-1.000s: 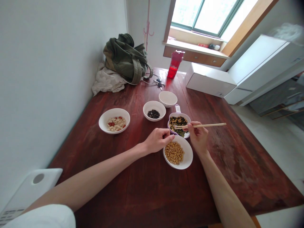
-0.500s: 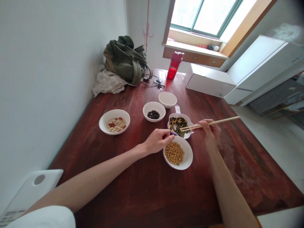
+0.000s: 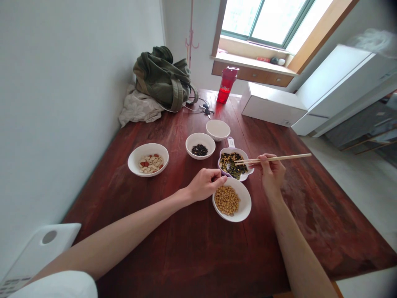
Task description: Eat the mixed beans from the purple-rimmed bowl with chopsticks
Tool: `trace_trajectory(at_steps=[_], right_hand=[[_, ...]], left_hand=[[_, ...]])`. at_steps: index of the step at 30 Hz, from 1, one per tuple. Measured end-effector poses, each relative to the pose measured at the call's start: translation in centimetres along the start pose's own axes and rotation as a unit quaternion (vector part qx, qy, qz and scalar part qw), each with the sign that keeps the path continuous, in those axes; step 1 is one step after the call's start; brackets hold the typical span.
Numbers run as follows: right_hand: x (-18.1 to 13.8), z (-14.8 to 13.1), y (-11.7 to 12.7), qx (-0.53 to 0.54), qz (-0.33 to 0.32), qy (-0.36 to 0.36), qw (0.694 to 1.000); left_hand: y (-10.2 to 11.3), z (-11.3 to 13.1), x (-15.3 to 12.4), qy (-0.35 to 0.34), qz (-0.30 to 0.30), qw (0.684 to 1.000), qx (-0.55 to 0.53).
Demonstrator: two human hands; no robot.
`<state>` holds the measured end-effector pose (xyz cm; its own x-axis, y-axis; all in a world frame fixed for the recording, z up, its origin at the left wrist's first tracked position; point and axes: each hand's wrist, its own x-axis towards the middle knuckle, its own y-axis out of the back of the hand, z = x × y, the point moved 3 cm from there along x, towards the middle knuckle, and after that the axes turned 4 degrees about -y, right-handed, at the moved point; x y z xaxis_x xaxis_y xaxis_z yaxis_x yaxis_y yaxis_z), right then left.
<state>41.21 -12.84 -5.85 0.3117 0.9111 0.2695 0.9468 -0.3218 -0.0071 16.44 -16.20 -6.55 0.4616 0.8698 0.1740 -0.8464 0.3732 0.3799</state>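
My right hand (image 3: 272,174) holds a pair of wooden chopsticks (image 3: 273,159), their tips over a purple-rimmed dish (image 3: 236,149) of dark and green seeds (image 3: 231,164). I cannot tell whether the tips touch the seeds. My left hand (image 3: 205,185) rests in a loose fist on the dark wooden table (image 3: 173,244), beside the rim of a white bowl (image 3: 238,186) of yellow soybeans (image 3: 226,200). Farther off stand a white bowl (image 3: 200,136) of black beans (image 3: 199,150) and a white bowl (image 3: 147,147) of sliced nuts (image 3: 150,163).
A plain white bowl (image 3: 218,129) stands beyond the dish. At the far end are a red bottle (image 3: 226,85), keys (image 3: 206,109), an olive bag (image 3: 163,78) and a pale cloth (image 3: 138,108). A white box (image 3: 273,104) sits at the far right.
My right hand has drawn back to the right of where it was a second ago, lifting the chopsticks. My left hand stays in nearly the same place.
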Motion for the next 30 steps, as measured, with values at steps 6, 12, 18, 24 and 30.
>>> trace_trajectory(at_steps=[6,12,18,24,30], right_hand=[[-1.1,0.5,-1.1,-0.111,-0.005,0.072,0.991],[-1.4,0.8,-1.4,-0.135,-0.019,0.100,0.986],[-1.6,0.6,-1.7,-0.146,-0.030,0.104,0.983],[-1.7,0.5,-1.8,-0.168,-0.036,0.106,0.979],[-1.7,0.2,-1.7,-0.178,-0.040,0.108,0.977]], left_hand=[[0.0,-0.1,0.0,-0.003,0.006,1.000,0.004],[-0.1,-0.1,0.0,-0.005,0.007,1.000,0.002],[0.0,-0.1,0.0,-0.006,0.009,1.000,0.006],[0.0,-0.1,0.0,-0.007,0.010,1.000,0.006],[0.0,-0.1,0.1,-0.007,0.007,1.000,0.002]])
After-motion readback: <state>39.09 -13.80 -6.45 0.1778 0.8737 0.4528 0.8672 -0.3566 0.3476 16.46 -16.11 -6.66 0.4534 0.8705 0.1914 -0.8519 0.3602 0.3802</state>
